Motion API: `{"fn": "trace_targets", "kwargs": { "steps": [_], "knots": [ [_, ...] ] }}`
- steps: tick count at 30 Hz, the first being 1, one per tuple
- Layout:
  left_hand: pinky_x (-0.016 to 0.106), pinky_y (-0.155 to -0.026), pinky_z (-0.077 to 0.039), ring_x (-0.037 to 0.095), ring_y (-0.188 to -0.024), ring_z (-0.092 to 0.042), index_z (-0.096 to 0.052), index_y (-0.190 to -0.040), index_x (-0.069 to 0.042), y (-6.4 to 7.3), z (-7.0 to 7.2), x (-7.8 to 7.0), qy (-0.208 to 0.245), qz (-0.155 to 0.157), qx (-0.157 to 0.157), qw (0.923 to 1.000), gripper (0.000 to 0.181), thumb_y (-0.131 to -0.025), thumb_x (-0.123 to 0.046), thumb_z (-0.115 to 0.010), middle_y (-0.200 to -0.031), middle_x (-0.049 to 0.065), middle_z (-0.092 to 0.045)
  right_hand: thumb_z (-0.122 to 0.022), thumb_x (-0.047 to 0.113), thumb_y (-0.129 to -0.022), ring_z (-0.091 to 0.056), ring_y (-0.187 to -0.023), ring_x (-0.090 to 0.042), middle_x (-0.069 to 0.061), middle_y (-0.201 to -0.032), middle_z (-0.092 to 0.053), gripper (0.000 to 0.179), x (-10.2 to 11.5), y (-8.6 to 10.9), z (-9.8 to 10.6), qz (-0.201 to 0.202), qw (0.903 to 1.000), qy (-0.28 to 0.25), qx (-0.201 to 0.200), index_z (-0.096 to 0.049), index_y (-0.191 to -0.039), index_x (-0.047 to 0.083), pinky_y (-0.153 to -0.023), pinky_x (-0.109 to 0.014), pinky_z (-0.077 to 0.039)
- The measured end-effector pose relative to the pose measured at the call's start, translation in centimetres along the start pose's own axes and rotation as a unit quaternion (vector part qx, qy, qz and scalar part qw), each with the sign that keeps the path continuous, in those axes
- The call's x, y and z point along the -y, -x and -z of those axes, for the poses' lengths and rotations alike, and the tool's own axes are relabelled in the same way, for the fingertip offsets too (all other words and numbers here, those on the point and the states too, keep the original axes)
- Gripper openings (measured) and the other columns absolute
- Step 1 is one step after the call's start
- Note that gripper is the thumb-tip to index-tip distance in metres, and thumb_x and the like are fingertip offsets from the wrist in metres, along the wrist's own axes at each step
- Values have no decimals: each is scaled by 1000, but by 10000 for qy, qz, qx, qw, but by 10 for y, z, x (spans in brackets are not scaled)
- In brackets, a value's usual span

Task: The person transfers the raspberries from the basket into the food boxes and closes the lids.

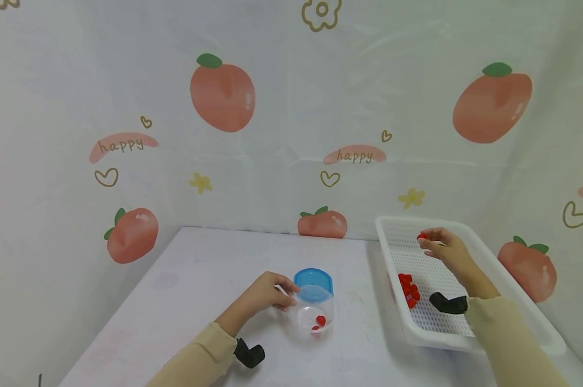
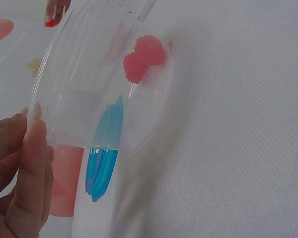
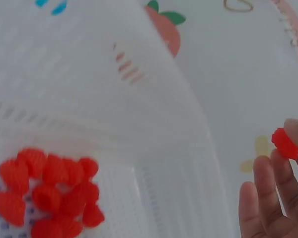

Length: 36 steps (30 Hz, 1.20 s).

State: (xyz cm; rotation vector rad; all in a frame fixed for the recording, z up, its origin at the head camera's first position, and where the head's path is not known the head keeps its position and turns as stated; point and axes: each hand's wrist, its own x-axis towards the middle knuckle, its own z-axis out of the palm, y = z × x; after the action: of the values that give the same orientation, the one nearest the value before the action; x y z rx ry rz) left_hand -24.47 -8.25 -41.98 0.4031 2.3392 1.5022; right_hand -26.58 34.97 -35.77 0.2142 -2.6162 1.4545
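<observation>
My left hand (image 1: 268,291) pinches the rim of a clear plastic cup (image 1: 298,318) that stands on the table. Two red raspberries (image 2: 143,57) lie at the bottom of this cup, seen through its wall in the left wrist view. Just behind the cup rests a blue lid (image 1: 313,280). Over the white basket (image 1: 482,344), my right hand (image 1: 443,248) holds one red raspberry (image 3: 286,144) between thumb and fingertips. A cluster of several raspberries (image 3: 52,191) sits on the basket floor, along its left side in the head view.
The white table (image 1: 214,258) meets a wall cloth (image 1: 272,177) printed with peaches, hearts and the word "happy". The basket's raised, slotted walls (image 3: 174,114) stand on the table's right side, close to the cloth.
</observation>
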Motion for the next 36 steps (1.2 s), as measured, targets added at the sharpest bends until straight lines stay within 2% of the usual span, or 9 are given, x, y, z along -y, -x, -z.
{"fn": "trace_targets", "kwargs": {
  "steps": [5,10,16,20,24,28,36],
  "knots": [
    [28,-65,-59,12,-65,-61,-71,-104,1,0,0,0,6,-3,11,10000,25,-80,-4,-76,-86,7,-62,-55,27,-99,-59,-86,9,20,-96,-56,45,15,2,-7,214,9987,-428,-197,-44,-125,-7,-76,-9,-52],
    [28,-65,-59,13,-65,-62,-72,-104,0,1,-1,0,-38,4,-11,10000,25,-80,-5,-77,-86,6,-63,-57,19,-98,-61,-84,6,21,-94,-58,28,28,3,-15,424,9944,-897,-356,-50,-116,-1,-75,-9,-52],
    [28,-66,-59,13,-65,-62,-72,-104,0,1,-1,0,-39,17,-19,10000,25,-80,-5,-77,-86,6,-63,-60,12,-96,-62,-83,4,19,-93,-61,19,42,6,-27,645,9889,-1263,-446,-55,-112,5,-75,-9,-52],
    [28,-65,-59,13,-65,-62,-72,-104,1,0,-1,0,-25,11,-14,10000,25,-80,-5,-77,-86,7,-63,-60,7,-94,-63,-84,2,15,-93,-62,15,51,8,-35,809,9813,-1698,-417,-58,-109,12,-75,-10,-53],
    [28,-65,-59,13,-64,-62,-72,-104,0,1,-1,0,-44,-7,-26,10000,25,-81,-6,-77,-85,6,-63,-61,3,-93,-63,-86,1,12,-94,-64,16,59,10,-45,979,9729,-2059,-376,-60,-107,12,-76,-12,-53],
    [29,-65,-59,13,-64,-62,-72,-104,0,1,-1,-1,-35,-14,-27,10000,25,-81,-6,-77,-85,6,-64,-62,4,-93,-63,-88,-1,11,-97,-64,17,66,14,-54,1091,9684,-2213,-359,-59,-107,12,-77,-13,-54],
    [28,-65,-59,13,-64,-62,-72,-104,0,0,-1,1,3,-25,12,10000,25,-80,-5,-77,-85,6,-63,-63,5,-92,-64,-90,-4,10,-101,-63,20,80,23,-74,1225,9665,-2212,-448,-57,-111,4,-81,-13,-53]
  ]
}}
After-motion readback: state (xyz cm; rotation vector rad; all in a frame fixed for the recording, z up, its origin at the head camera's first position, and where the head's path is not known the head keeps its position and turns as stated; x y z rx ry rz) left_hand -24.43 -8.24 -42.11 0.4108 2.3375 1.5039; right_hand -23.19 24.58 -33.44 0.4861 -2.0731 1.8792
